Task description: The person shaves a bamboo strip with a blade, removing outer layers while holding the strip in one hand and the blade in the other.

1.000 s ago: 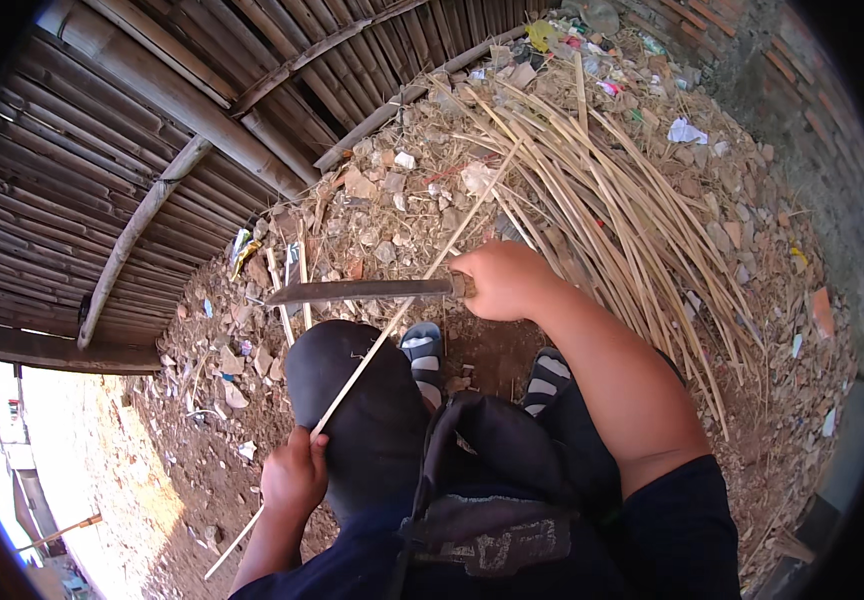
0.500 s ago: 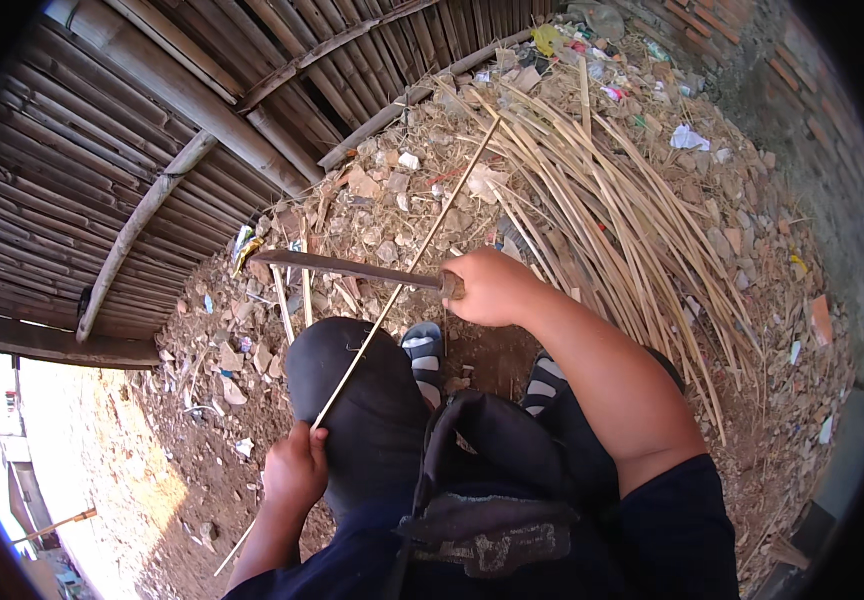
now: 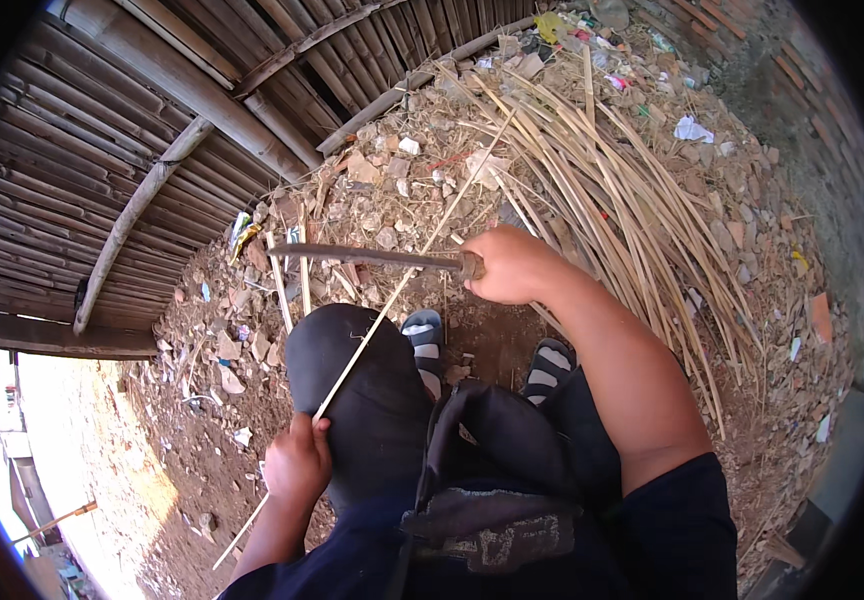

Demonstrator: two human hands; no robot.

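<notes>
My left hand (image 3: pixel 296 462) is closed around a long, thin bamboo strip (image 3: pixel 370 336), low beside my left knee. The strip slants across the dark trouser knee (image 3: pixel 352 375) and runs up and away over the rubble. In my right hand (image 3: pixel 510 264) is the wooden handle of a machete (image 3: pixel 372 256), its dark blade pointing left. The blade crosses the strip beyond the knee; whether its edge touches the strip I cannot tell. Part of the machete's handle is hidden inside my fist.
A heap of long split bamboo strips (image 3: pixel 617 210) lies to the right. Broken brick and litter (image 3: pixel 392 190) cover the ground ahead. A bamboo slat wall (image 3: pixel 42 190) rises at the left, a brick wall (image 3: pixel 812 130) at the right. My sandalled feet (image 3: pixel 424 345) stand between.
My right hand and the machete have moved a little away from me and to the right along the strip. My left hand keeps its hold, nearly still.
</notes>
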